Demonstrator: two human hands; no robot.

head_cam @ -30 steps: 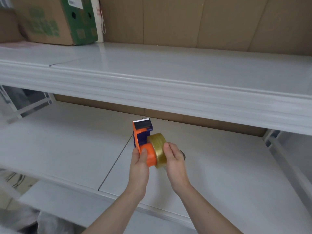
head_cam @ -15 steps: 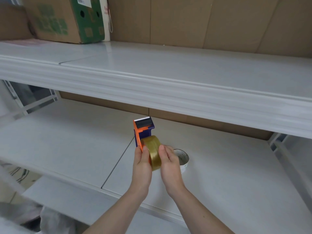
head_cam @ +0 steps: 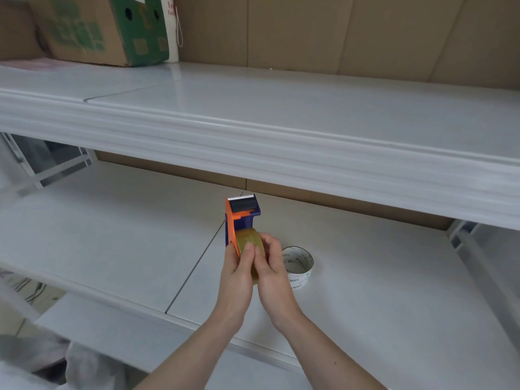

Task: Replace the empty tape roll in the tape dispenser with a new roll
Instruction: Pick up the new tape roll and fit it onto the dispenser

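Note:
An orange and dark blue tape dispenser is held upright above the lower white shelf, its serrated blade at the top. A yellowish new tape roll sits in its body. My left hand grips the dispenser from the left, thumb on the roll. My right hand presses against the roll's right side, fingers on its rim. An empty white tape core stands on the shelf just right of my right hand.
The upper white shelf overhangs the work area just beyond the dispenser. A cardboard box with green print stands on it at the far left. A seam splits the lower shelf's panels left of my hands.
The roll has gone from beside the orange hub to sitting in line with the dispenser body. Both hands closed together around it, and the empty core came into view on the shelf.

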